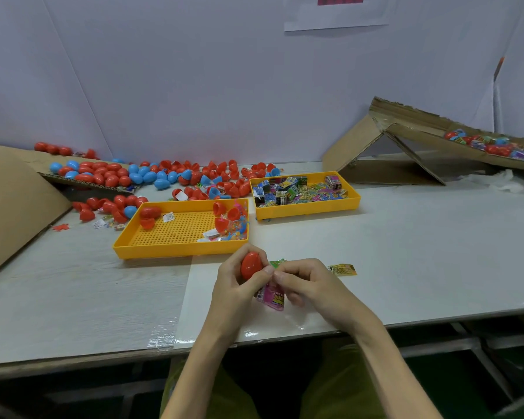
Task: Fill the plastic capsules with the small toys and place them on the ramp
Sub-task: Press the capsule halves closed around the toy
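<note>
Capsule (pixel 251 265), red, gripped in the curled fingers of the left hand (pixel 235 287), over the near part of the table (pixel 406 252). Right hand (pixel 310 282) just beside it, thumb and forefinger pinching a pink toy packet (pixel 273 297) that hangs between both hands. Yellow leaflet (pixel 342 269) lies flat to the right. Beyond: perforated yellow tray (pixel 176 234) with capsule halves, second tray (pixel 307 208) of packets, loose capsules (pixel 152 176). Cardboard ramp (pixel 406 116) far right.
</note>
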